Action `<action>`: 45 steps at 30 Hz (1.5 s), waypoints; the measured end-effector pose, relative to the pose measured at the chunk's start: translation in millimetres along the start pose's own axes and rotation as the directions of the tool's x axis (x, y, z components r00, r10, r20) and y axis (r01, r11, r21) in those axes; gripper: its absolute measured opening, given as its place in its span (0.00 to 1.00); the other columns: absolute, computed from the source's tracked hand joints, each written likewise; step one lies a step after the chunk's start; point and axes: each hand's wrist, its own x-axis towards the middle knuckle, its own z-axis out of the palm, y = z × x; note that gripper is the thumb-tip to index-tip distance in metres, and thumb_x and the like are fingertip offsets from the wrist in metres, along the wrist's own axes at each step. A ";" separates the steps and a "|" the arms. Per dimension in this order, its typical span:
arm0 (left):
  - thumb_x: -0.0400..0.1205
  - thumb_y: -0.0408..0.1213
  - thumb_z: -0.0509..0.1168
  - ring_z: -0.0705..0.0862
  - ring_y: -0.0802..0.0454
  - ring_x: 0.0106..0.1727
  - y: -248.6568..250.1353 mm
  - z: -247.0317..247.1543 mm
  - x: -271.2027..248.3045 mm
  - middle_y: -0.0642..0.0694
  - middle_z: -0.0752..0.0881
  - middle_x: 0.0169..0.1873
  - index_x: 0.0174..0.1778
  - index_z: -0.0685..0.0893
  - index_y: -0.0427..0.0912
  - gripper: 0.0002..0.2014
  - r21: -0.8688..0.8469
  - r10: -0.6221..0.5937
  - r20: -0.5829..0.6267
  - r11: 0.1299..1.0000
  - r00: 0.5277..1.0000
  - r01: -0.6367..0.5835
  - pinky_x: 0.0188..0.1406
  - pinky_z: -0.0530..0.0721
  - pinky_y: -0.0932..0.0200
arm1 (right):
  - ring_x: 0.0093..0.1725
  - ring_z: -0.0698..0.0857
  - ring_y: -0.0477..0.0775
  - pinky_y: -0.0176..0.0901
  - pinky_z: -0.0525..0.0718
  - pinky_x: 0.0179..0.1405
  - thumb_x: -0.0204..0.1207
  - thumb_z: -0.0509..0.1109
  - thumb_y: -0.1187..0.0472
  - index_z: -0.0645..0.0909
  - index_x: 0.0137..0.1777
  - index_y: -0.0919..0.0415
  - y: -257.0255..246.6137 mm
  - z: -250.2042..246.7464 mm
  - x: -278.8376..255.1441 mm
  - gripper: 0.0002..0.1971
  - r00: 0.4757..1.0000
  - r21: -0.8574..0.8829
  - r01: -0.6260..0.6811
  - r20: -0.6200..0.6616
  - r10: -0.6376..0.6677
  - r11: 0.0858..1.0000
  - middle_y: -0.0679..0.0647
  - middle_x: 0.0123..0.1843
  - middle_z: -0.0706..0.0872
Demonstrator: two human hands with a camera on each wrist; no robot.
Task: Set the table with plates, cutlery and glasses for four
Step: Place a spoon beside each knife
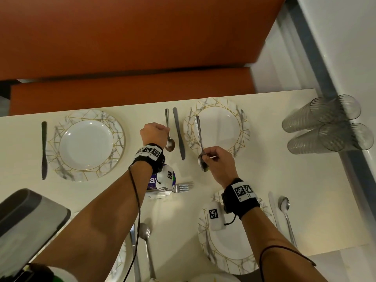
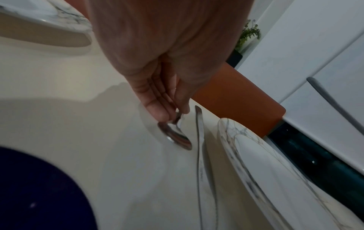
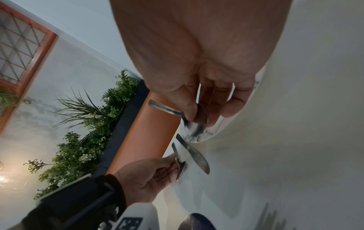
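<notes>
honestly, from the head view my left hand pinches a spoon low on its stem, just left of the knife beside the far plate; my right hand pinches a second spoon, its handle hanging over that plate's rim. if my pinch slackens it could clatter onto the plate.

in the left wrist view the fingers grip the stem and the bowl seems to touch the table; set down crooked, it could nudge the knife.

the right wrist view shows the grip sitting right at the second spoon's bowl, so it may swivel.
</notes>
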 end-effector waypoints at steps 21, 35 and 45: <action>0.84 0.36 0.73 0.91 0.53 0.42 -60.0 -119.0 -88.1 0.45 0.93 0.43 0.53 0.91 0.43 0.04 -0.395 0.328 0.063 0.876 0.943 -0.278 0.40 0.89 0.61 | 0.47 0.92 0.49 0.52 0.92 0.52 0.75 0.77 0.57 0.88 0.49 0.52 -92.9 125.1 -60.2 0.05 0.989 0.159 0.103 0.092 -0.119 0.982 0.47 0.45 0.93; 0.83 0.32 0.74 0.91 0.56 0.51 -194.6 -302.3 -36.0 0.51 0.93 0.46 0.54 0.91 0.46 0.07 -0.381 0.227 0.007 0.901 0.974 -0.207 0.60 0.88 0.58 | 0.35 0.87 0.51 0.34 0.83 0.35 0.85 0.67 0.65 0.89 0.55 0.60 -160.6 290.1 -163.6 0.09 0.973 0.229 0.032 0.216 -0.083 0.973 0.57 0.45 0.92; 0.85 0.34 0.71 0.86 0.52 0.53 -255.0 -367.5 58.4 0.46 0.93 0.55 0.57 0.94 0.42 0.08 -0.105 -0.026 -0.124 0.994 0.992 0.013 0.57 0.80 0.65 | 0.33 0.87 0.48 0.34 0.84 0.36 0.84 0.68 0.66 0.90 0.50 0.56 -157.1 338.6 -163.8 0.09 0.974 0.097 -0.010 0.227 -0.012 0.995 0.52 0.41 0.92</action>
